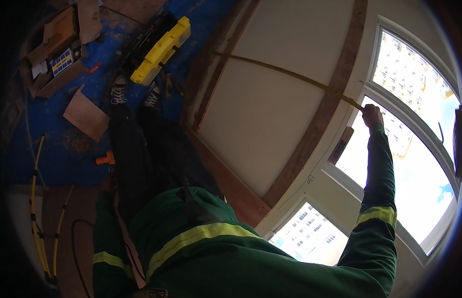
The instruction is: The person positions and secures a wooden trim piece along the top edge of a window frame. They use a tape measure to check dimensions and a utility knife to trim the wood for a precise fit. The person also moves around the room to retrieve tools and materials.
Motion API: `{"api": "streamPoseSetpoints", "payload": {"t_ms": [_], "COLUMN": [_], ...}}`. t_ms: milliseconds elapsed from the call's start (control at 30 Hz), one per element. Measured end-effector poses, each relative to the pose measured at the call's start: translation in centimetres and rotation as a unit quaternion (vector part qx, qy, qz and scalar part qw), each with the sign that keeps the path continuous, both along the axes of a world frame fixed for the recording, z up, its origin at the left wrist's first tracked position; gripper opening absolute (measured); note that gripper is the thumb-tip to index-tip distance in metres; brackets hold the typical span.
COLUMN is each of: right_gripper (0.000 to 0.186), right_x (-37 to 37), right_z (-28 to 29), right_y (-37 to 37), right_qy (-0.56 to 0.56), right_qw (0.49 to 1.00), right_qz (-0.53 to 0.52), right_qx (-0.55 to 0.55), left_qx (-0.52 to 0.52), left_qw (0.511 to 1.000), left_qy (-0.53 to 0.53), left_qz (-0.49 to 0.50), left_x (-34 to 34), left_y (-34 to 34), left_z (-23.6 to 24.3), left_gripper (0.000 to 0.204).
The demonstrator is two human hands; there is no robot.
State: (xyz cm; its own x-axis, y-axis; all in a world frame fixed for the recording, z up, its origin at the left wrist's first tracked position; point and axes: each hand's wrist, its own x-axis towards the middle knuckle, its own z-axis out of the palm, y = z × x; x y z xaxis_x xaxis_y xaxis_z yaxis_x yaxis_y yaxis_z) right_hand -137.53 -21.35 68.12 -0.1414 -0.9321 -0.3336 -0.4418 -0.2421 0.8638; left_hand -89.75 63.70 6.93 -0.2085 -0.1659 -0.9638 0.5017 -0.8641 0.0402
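My right arm reaches out to the right, and my right hand [372, 115] is closed on the end of a yellow measuring tape [285, 72] beside the window frame. The tape runs taut, slightly slanting, across the pale wall panel [270, 107] and its brown wooden battens [326, 107]. Its far end lies near the outer batten at the panel's top left. Hanging low by my thigh, my left hand [110, 182] is in deep shadow and its fingers cannot be made out. An orange tool [106, 158] shows just beyond it; whether the hand touches it is unclear.
A yellow-and-black toolbox [161, 49] lies past my shoes on the blue floor sheet [47, 116]. An open cardboard box [59, 82] with goods stands at far left, near a loose board [87, 115]. Yellow cables [38, 198] rise at left. Windows [415, 169] line the right.
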Motion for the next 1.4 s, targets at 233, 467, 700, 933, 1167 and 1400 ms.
{"api": "streamPoseSetpoints", "payload": {"t_ms": [233,467,700,933,1167,1400], "right_gripper": [0.018,0.019,0.018,0.016,0.018,0.019], "right_x": [0.1,-0.9,-1.8,-1.7,-1.8,-0.9], "right_z": [-0.1,0.0,0.2,0.3,0.4,0.5], "right_y": [-0.2,-0.5,-0.4,0.2,-0.2,-0.4], "right_qy": [0.022,-0.018,-0.042,-0.042,-0.032,-0.003], "right_qw": [1.0,0.999,0.998,0.998,0.999,1.0], "right_qz": [0.006,0.026,0.04,0.043,0.036,-0.012], "right_qx": [0.017,0.028,0.029,0.024,0.015,0.013], "left_qx": [-0.044,-0.07,0.013,-0.027,-0.277,-0.152], "left_qw": [0.988,0.987,0.999,0.993,0.795,0.971], "left_qy": [-0.022,-0.036,-0.011,-0.041,-0.129,-0.029], "left_qz": [-0.143,-0.14,-0.039,-0.104,-0.524,-0.18], "left_x": [1.0,1.7,2.6,2.7,3.9,2.1], "left_y": [-2.1,0.0,-1.7,-2.4,0.9,-1.3], "left_z": [1.6,-0.8,-1.0,-0.4,-3.7,-0.2], "left_gripper": [0.064,0.061,0.061,0.065,0.057,0.052]}}
